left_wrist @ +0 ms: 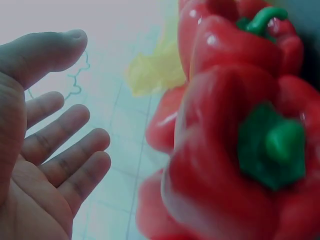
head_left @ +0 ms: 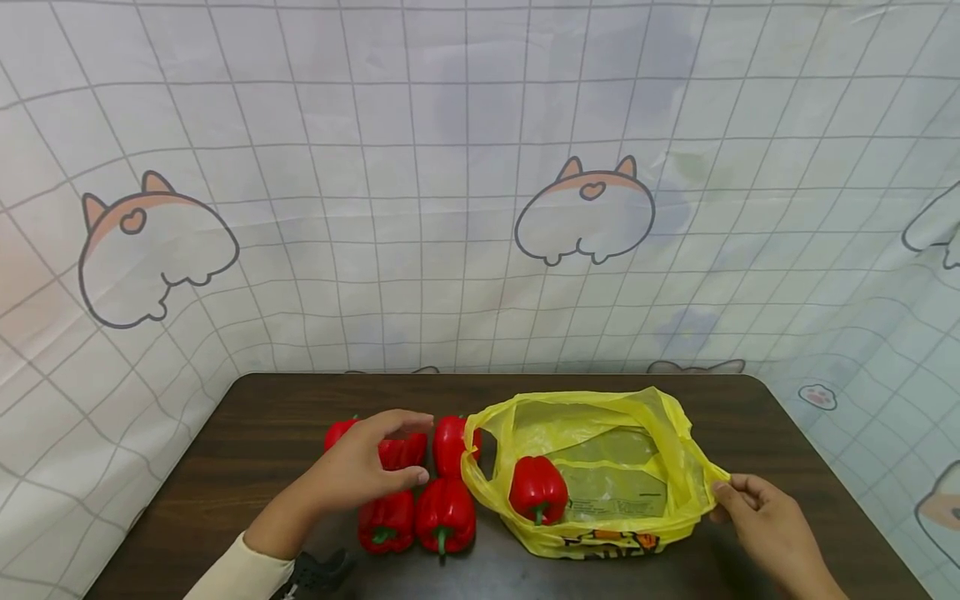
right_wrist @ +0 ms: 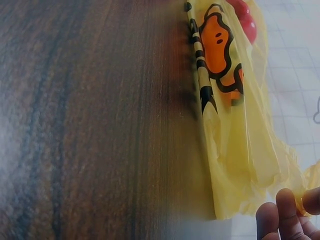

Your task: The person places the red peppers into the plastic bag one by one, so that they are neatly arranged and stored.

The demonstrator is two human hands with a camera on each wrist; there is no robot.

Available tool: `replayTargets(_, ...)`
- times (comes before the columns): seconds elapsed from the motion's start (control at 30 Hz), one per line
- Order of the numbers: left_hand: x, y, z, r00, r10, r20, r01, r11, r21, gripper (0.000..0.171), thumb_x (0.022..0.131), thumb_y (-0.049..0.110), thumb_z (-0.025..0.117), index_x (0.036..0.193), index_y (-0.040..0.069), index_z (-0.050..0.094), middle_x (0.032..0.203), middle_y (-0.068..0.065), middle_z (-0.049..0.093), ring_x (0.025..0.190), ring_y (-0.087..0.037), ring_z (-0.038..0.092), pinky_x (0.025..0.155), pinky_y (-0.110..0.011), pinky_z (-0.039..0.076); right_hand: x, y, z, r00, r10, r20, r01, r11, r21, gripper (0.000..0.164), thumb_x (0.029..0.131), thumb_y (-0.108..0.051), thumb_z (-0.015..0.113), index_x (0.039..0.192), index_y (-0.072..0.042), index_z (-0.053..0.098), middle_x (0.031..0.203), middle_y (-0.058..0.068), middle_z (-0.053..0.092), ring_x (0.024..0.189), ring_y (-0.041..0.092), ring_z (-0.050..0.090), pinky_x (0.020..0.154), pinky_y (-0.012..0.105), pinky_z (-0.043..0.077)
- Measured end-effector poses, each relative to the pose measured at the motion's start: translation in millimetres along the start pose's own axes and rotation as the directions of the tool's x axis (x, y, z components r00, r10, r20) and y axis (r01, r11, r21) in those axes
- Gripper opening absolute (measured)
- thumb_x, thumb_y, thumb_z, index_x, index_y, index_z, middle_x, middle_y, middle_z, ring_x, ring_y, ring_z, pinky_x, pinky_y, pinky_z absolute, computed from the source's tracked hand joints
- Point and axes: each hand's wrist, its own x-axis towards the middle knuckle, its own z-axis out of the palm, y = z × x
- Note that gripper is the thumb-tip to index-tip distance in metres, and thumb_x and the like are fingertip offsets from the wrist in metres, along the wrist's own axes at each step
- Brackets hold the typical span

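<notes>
At lower centre, the left hand (head_left: 360, 471) hovers with fingers loosely spread over a cluster of red bell peppers (head_left: 416, 492), holding none. At lower right, the right hand (head_left: 765, 517) pinches the yellow plastic bag (head_left: 600, 467), which contains one pepper (head_left: 537, 490).

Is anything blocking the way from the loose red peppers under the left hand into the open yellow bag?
Nothing visible does. The left hand hovers over the peppers right beside the yellow bag, whose mouth the right hand pinches open; one pepper already lies inside.
</notes>
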Motion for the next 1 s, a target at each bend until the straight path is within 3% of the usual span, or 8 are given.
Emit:
replayTargets(0.27, -9.4, -13.7, -11.5, 1.0, -0.014, -0.014, 0.013, 1.0, -0.02, 0.064, 0.085, 0.035, 0.086, 0.14, 0.022, 0.058, 0.139, 0.002, 0.059, 0.116, -0.03, 0.061, 0.089, -0.051, 0.057, 0, 1, 1, 1.0, 0.011, 0.007, -0.011, 1.0, 0.016, 0.063, 0.106, -0.053, 0.048, 0.135, 0.004, 0.053, 0.092, 0.004, 0.071, 0.075, 0.023, 0.057, 0.059, 0.032, 0.048)
replayTargets(0.6, -20.8, -26.6, -27.0, 0.996, -0.027, -0.082, 0.032, 0.998, 0.059, 0.062, 0.084, 0.034, 0.086, 0.139, 0.021, 0.06, 0.139, 0.003, 0.06, 0.13, -0.032, 0.053, 0.101, -0.061, 0.047, -1, 1, 0, 1.0, -0.004, -0.002, 0.004, 1.0, 0.003, 0.063, 0.106, -0.052, 0.048, 0.135, 0.004, 0.053, 0.091, 0.003, 0.072, 0.075, 0.023, 0.057, 0.059, 0.032, 0.049)
replayTargets(1.0, -29.0, -48.1, -35.5, 0.988, -0.068, -0.135, 0.072, 0.997, 0.025, 0.064, 0.083, 0.031, 0.088, 0.139, 0.017, 0.06, 0.136, -0.001, 0.063, 0.121, -0.031, 0.059, 0.095, -0.056, 0.052, -1, 1, 0, 1.0, -0.008, 0.009, 0.008, 1.0, 0.003, 0.063, 0.106, -0.051, 0.049, 0.134, 0.005, 0.053, 0.091, 0.004, 0.072, 0.073, 0.022, 0.056, 0.058, 0.031, 0.048)
